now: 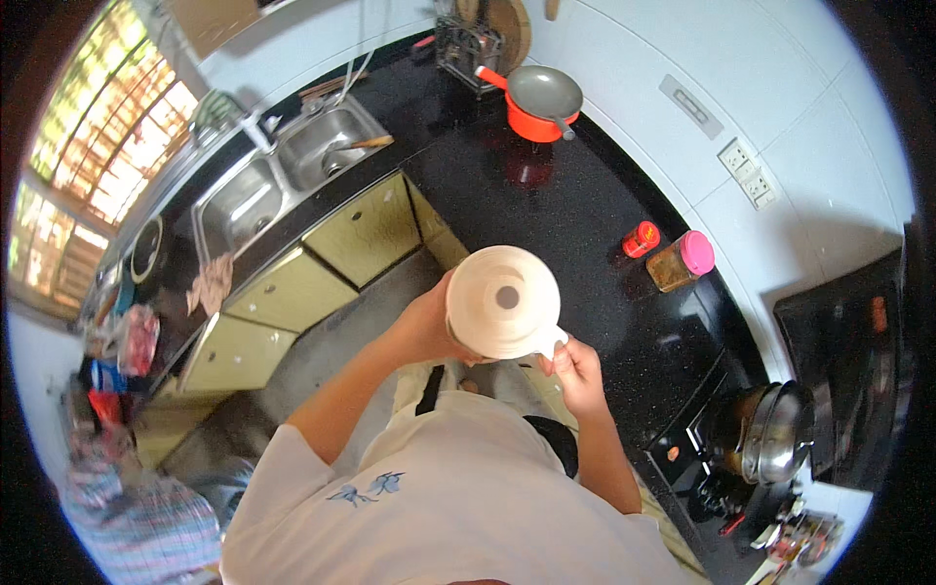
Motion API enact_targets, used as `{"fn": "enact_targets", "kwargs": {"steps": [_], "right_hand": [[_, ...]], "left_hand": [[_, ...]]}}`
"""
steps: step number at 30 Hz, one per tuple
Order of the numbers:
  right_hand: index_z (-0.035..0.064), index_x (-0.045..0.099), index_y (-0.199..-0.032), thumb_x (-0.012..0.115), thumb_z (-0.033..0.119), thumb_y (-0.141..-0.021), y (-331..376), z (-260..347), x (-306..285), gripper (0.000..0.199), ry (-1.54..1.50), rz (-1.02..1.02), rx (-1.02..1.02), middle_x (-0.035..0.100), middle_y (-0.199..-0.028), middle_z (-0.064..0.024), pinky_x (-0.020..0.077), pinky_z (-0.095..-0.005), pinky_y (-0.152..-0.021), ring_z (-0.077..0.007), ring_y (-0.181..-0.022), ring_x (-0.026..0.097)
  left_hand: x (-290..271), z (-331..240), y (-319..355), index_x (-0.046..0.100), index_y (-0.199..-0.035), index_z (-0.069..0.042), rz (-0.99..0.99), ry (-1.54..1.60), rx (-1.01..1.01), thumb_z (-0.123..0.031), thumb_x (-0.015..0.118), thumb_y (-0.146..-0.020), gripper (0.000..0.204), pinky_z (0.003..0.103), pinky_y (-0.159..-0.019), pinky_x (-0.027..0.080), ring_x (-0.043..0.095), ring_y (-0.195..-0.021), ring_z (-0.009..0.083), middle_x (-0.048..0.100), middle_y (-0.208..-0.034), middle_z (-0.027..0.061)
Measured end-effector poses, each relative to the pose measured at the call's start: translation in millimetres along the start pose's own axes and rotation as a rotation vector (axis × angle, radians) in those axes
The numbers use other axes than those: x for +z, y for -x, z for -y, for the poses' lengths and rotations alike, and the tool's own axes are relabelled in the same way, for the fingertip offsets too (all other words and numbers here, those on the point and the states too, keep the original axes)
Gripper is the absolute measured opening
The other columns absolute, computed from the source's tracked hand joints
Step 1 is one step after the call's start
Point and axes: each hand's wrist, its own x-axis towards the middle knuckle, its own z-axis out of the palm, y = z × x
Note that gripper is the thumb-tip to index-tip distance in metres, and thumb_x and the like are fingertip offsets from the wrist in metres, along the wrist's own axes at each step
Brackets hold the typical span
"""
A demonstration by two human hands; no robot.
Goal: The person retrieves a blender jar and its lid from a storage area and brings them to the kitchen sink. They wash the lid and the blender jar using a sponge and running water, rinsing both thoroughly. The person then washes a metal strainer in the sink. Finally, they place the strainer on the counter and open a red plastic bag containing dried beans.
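Note:
Between my hands, in front of my chest, is a cream-coloured jug (476,283), seen straight down through its wide round mouth. A dark round spot shows at the middle of its bottom. My left hand (425,325) wraps around the jug's left side, with its fingertips hidden beneath. The fingers of my right hand (577,372) close on the white handle (552,341) at the near right. The jug is held up in the air, off the black counter (546,214).
A red pot with a grey pan (545,93) on it stands at the far corner. A red-lidded jar (641,239) and a pink-lidded jar (682,261) are on the right. Metal pans (780,432) sit by the stove. A double sink (244,203) lies at left.

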Motion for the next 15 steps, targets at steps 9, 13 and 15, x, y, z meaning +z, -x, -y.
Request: {"fn": "enact_targets", "kwargs": {"steps": [9,13,15], "right_hand": [[0.0009,0.059,-0.080,0.056,0.045,-0.092,-78,-11,-2,0.046,0.092,-0.410,0.141,0.048,-0.073,-0.0008,0.0368,-0.0265,-0.062,-0.0104,-0.068,0.044],[-0.0002,0.061,-0.094,0.058,0.043,-0.092,-107,0,8,0.043,0.035,-0.580,0.265,0.051,-0.079,-0.0003,0.0384,-0.0253,-0.069,-0.0098,-0.076,0.046],[-0.0011,0.060,-0.100,0.058,0.042,-0.092,-116,-5,12,0.044,0.010,-0.613,0.303,0.052,-0.083,-0.0003,0.0388,-0.0252,-0.071,-0.0095,-0.079,0.046]], "left_hand": [[-31,51,-185,0.027,-0.141,-0.007,0.395,0.162,0.174,-0.022,0.090,-0.051,0.111,0.037,-0.098,0.043,0.053,-0.118,0.0291,0.051,-0.129,0.0150],[-23,76,-240,0.027,-0.141,-0.007,0.503,0.253,0.305,-0.018,0.089,-0.052,0.109,0.037,-0.099,0.043,0.052,-0.120,0.0294,0.050,-0.131,0.0147],[-20,86,-257,0.027,-0.141,-0.007,0.549,0.260,0.339,-0.017,0.089,-0.052,0.109,0.037,-0.099,0.043,0.051,-0.121,0.0293,0.049,-0.131,0.0146]]}}
